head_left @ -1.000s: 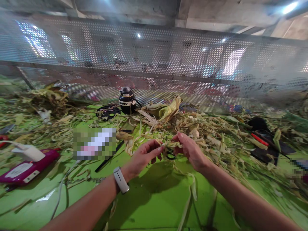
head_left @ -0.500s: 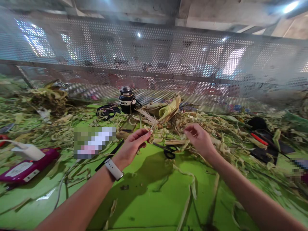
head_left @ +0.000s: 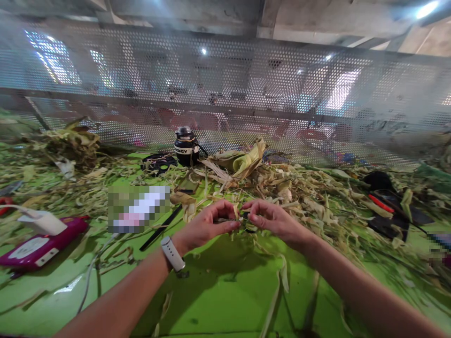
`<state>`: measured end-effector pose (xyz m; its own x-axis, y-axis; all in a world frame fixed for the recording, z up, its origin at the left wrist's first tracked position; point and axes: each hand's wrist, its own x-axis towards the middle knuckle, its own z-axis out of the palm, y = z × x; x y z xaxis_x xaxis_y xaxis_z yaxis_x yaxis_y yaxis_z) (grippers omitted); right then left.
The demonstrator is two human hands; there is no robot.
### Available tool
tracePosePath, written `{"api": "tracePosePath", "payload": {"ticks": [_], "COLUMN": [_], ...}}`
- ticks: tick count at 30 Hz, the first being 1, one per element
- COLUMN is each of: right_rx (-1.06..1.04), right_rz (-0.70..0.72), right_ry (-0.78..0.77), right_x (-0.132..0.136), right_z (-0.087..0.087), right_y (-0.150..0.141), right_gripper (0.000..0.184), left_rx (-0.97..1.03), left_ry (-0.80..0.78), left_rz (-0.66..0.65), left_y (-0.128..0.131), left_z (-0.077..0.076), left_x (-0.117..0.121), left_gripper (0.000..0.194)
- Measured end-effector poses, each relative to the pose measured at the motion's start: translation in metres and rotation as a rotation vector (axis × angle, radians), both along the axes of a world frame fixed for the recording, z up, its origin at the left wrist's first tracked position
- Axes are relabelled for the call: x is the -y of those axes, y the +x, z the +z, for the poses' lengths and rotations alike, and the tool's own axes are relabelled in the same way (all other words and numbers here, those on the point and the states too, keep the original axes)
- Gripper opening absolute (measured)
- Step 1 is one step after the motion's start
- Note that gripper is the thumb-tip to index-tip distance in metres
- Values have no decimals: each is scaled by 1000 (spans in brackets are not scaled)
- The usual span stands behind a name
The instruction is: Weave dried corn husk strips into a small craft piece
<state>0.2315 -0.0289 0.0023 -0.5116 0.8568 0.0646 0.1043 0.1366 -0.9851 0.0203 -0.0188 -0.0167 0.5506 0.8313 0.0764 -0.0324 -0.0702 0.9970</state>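
My left hand point(head_left: 209, 224), with a pale watch band point(head_left: 172, 254) on its wrist, is closed in a pinch on a small pale strip of dry husk point(head_left: 236, 212). The strip stands up between thumb and forefinger above the green table point(head_left: 225, 293). Just to its right, my right hand point(head_left: 278, 224) curls thumb and fingers together, its tips a short gap from the left ones. Whatever the right fingertips hold is too small to make out. Behind both hands lies a heap of dry husks point(head_left: 299, 188). The black scissors are mostly hidden by my hands.
A black jar point(head_left: 185, 149) stands at the back before a perforated metal screen point(head_left: 225, 84). On the left lie a magenta power strip point(head_left: 66, 230) with a white charger point(head_left: 45, 222), and a dark stick point(head_left: 160, 228). A red-handled tool point(head_left: 380, 203) rests at right among husk scraps.
My left hand has moved right and slightly nearer with the husk strip. My right hand has come left and down, so the fingertips almost meet. The scissors are now largely covered.
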Motion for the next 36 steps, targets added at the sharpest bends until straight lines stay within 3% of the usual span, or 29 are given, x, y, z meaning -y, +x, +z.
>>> {"api": "tracePosePath", "payload": {"ticks": [5, 11, 14, 16, 18, 20, 22, 25, 29, 36], "right_rx": [-85, -127, -201, -214, -114, 18, 197, 538, 806, 1129], "right_rz": [131, 22, -153, -366, -543, -609, -563, -373, -190, -137], "right_ry": [-98, -213, -199, -116, -2, 82, 165, 321, 472, 410], "right_x": [1, -1, -8, -15, -24, -30, -33, -29, -16, -12], "right_z": [-5, -5, -3, -4, -7, -11, -16, -21, -21, -13], "right_y": [-2, -1, 5, 11, 18, 24, 26, 23, 12, 13], "right_gripper": [26, 35, 34, 32, 31, 29, 27, 20, 15, 19], "left_rx": [-5, -63, -79, -66, -23, 69, 191, 369, 452, 340], "left_ry": [9, 66, 61, 46, 35, 7, -60, -191, -270, -134], "left_rz": [-32, -118, -91, -7, 85, 173, 271, 402, 479, 427], "left_y": [1, 0, -2, -5, -8, -13, -17, -21, -20, -18], "left_z": [0, -2, -2, 1, 3, 4, 4, 4, 6, 3], "left_x": [0, -2, -3, -4, -6, -9, -13, -18, -20, -19], "left_gripper": [21, 15, 16, 16, 16, 17, 21, 27, 29, 29]}}
